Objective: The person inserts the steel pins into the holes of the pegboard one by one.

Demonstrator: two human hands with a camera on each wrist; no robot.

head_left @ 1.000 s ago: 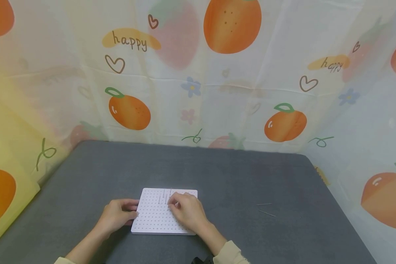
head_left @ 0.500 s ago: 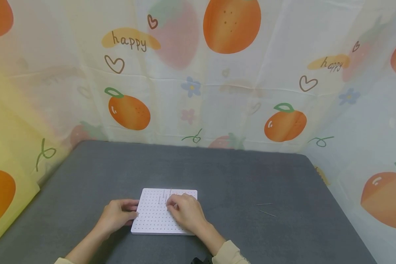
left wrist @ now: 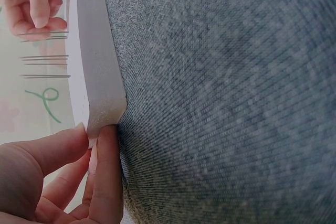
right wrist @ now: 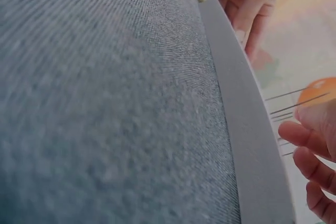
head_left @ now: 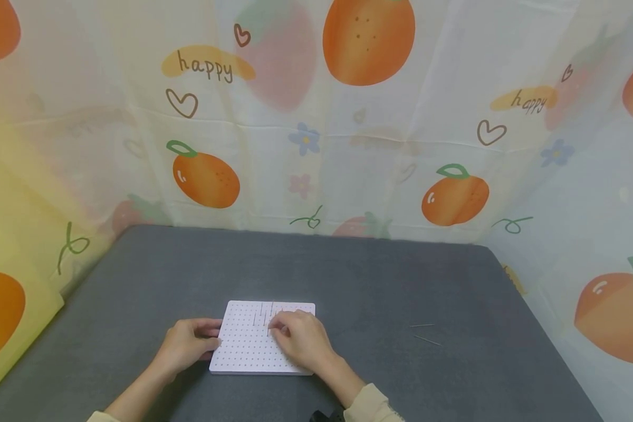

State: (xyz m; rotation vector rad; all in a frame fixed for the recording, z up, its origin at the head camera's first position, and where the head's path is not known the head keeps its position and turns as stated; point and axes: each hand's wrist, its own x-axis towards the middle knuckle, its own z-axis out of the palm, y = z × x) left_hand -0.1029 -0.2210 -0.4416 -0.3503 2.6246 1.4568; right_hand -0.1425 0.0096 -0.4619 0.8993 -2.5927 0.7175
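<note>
A white pegboard (head_left: 242, 354) with rows of small holes lies flat on the dark table. My left hand (head_left: 186, 344) holds its left edge, thumb (left wrist: 63, 148) at the upper face and fingers against the side. Above the board, my right hand (head_left: 302, 339) has thumb and index finger pinched at a thin metal pin (head_left: 268, 332), whose lower part shows below the fingertips. Several more thin pins (left wrist: 44, 57) stand upright in the board's far half. The right hand hides part of the board's right side and some of the pins.
Two loose metal pins (head_left: 422, 325) lie on the grey cloth tabletop (head_left: 369, 281) to the right of the board. A fruit-printed curtain (head_left: 306, 176) hangs behind and at both sides. A small black object (head_left: 324, 416) shows beside the right sleeve.
The right hand shifts slightly left, then back right, staying over the same part of the board. More of the pin below its fingertips shows now. The left hand keeps its place.
</note>
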